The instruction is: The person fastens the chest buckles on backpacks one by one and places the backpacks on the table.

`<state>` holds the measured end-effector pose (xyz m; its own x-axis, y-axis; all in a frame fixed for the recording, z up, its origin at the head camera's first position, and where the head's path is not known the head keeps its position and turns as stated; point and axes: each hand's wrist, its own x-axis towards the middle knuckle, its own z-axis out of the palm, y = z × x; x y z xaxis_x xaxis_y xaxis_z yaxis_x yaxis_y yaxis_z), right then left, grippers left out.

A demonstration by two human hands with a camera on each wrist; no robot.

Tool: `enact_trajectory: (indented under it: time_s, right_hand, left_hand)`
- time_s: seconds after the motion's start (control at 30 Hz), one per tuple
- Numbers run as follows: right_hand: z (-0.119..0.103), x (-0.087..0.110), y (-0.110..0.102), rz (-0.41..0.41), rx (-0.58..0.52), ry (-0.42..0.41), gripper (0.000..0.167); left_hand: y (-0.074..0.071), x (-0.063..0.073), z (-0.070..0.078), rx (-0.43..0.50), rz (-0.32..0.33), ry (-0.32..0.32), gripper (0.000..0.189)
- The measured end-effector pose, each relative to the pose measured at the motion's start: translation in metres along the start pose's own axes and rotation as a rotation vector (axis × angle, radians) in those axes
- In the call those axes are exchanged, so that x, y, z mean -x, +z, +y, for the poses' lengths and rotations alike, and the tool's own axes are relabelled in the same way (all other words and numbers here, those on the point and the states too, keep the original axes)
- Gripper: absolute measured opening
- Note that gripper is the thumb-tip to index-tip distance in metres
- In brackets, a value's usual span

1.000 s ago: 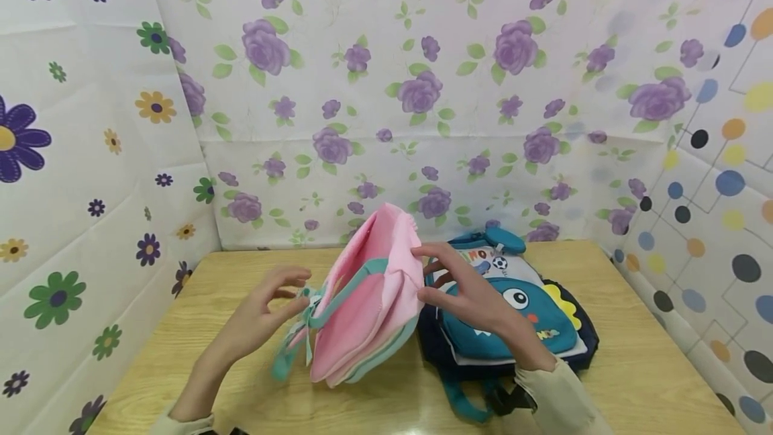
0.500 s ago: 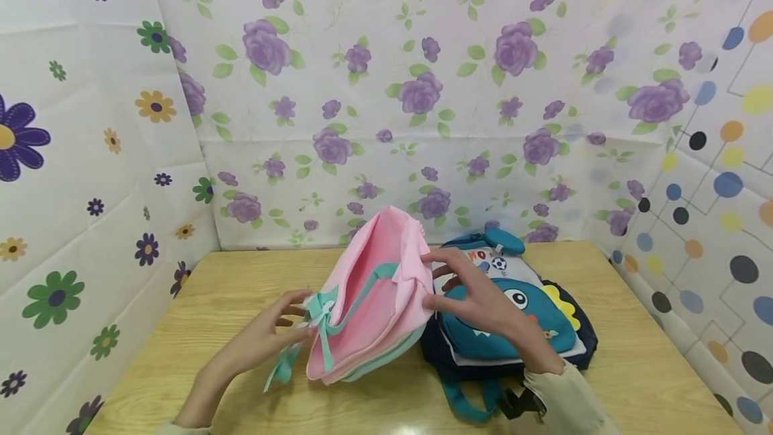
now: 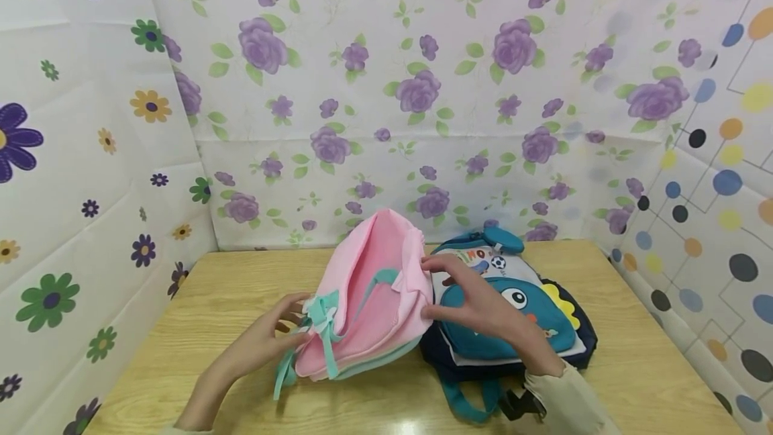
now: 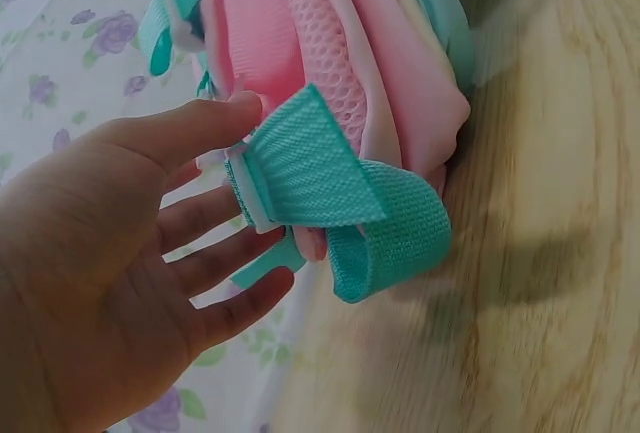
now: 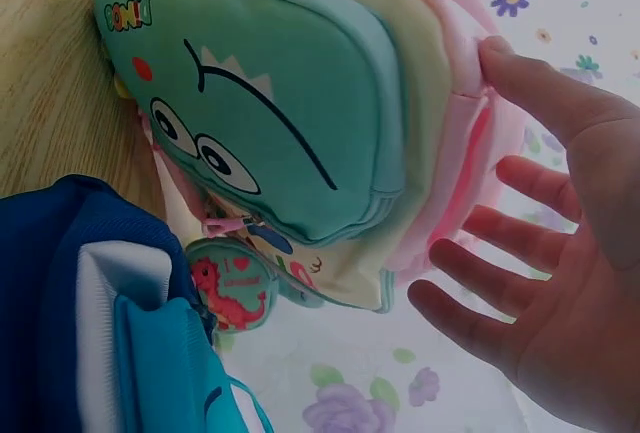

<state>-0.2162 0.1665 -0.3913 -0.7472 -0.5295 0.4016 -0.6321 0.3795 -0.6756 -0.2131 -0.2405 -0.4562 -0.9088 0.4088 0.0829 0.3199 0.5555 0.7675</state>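
A pink child's backpack leans at a tilt in the middle of the table, its main compartment gaping toward the head camera. Its mint front pocket carries a dinosaur face and faces the right wrist view. My left hand grips its left edge, thumb tip at the pink fabric and fingers behind the turquoise strap. On the opposite side my right hand holds the pink side panel, with thumb and fingers spread apart along it. A round mint charm with a red dinosaur hangs from the zip.
A navy and teal dinosaur backpack lies on the wooden table just right of the pink one, partly under my right forearm. Its strap and black buckle reach toward the front. Patterned cloth walls enclose the table at the back and sides.
The pink backpack has turned so that its opening faces the head camera more. My left hand has moved lower to its edge, and my right hand has shifted slightly right with the bag.
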Motion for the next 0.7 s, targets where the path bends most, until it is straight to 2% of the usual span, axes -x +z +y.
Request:
enact_trajectory:
  time_s: [0.17, 0.4, 0.53, 0.7]
  right_hand:
    - [0.000, 0.001, 0.002, -0.029, 0.012, 0.045, 0.067]
    - [0.003, 0.004, 0.008, -0.071, 0.011, 0.137, 0.074]
    - [0.007, 0.004, 0.014, -0.104, 0.003, 0.187, 0.078]
    - [0.014, 0.004, 0.025, -0.150, 0.049, 0.202, 0.078]
  left_hand:
    - [-0.001, -0.001, -0.005, -0.031, 0.021, -0.011, 0.071]
    - [-0.002, 0.002, -0.011, -0.063, 0.036, -0.040, 0.056]
    - [-0.004, 0.004, -0.012, -0.085, 0.055, -0.047, 0.053]
    - [-0.008, 0.005, -0.014, -0.102, 0.088, -0.044, 0.052]
